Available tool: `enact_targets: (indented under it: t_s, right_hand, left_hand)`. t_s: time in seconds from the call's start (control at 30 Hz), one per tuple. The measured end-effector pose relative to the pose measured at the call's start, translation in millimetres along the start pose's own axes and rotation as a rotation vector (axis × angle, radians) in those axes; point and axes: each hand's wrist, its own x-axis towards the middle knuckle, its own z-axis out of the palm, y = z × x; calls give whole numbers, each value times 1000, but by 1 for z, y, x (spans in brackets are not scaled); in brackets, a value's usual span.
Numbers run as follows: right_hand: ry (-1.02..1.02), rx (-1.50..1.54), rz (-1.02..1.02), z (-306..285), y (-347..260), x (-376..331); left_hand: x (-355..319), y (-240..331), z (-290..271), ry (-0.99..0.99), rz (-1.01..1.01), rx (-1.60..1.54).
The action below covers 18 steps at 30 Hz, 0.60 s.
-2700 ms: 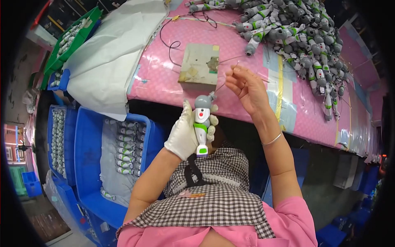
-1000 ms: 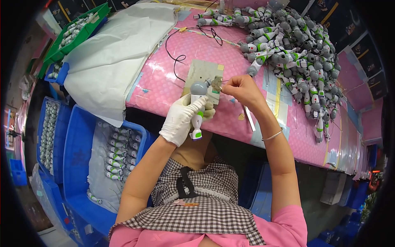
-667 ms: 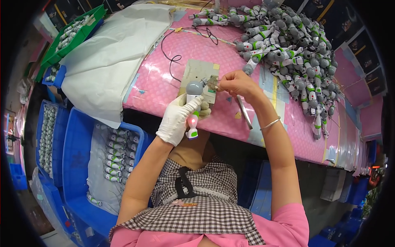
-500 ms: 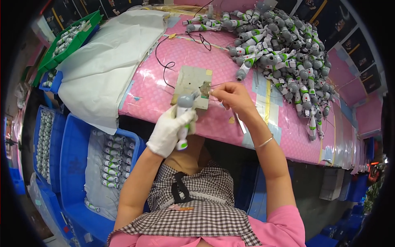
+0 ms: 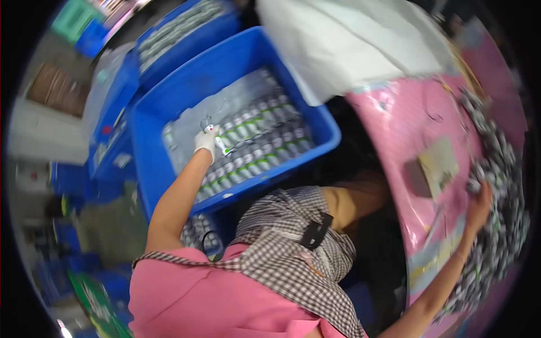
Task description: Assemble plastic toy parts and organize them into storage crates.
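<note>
Our white-gloved left hand [image 5: 206,141] reaches into the big blue plastic bin [image 5: 169,96] at ten o'clock, its fingers closed around a small white-and-green toy figure [image 5: 221,143] held just over the neat rows of like figures [image 5: 253,152] lying there. Our bare right hand [image 5: 479,203] rests at three o'clock on the heaped grey-green figures [image 5: 501,186] on the pink desk [image 5: 406,112] (whether its fingers grip one we cannot tell). We judge the work partway: rows already fill the bin, and a large heap is left.
</note>
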Motion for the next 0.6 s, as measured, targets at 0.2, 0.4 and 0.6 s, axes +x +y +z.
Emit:
enact_targets:
  t_s: [0.2, 0.4, 0.6]
  right_hand:
    - [206, 488, 375, -24, -61, 33]
    - [222, 726, 340, -55, -133, 40]
    - [-295, 967, 455, -71, -235, 34]
  left_hand:
    - [79, -98, -92, 268, -287, -25]
    - [112, -98, -41, 99, -306, 134]
    - [105, -81, -46, 57, -356, 386]
